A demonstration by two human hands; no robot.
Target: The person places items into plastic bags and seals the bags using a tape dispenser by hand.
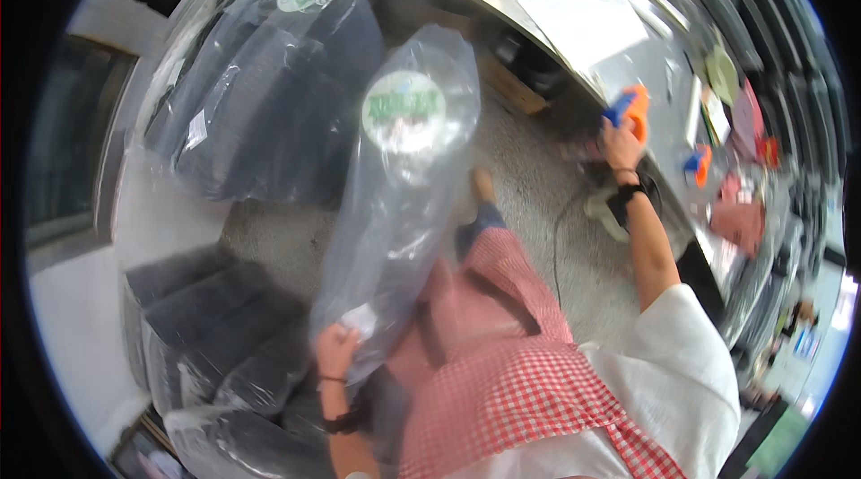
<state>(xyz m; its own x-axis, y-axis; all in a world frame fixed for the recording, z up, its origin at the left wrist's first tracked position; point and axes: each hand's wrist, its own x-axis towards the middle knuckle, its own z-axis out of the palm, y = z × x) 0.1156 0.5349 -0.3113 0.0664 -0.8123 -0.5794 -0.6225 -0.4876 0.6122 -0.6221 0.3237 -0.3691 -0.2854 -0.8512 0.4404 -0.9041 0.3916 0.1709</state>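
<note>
Head view, left hand (336,351) closed on bag (395,205), right hand (621,143) closed round orange tool (639,102)

Blurred green lettering (405,103) on plastic bag (392,219), round label (404,113)

The left forearm (351,454) rises from the lower edge, the left hand (335,351) low, fingers bent in a grip. The right arm (654,255) reaches farther forward, nearly straight, the right hand (621,145) curled closed, well apart from the left.
</note>
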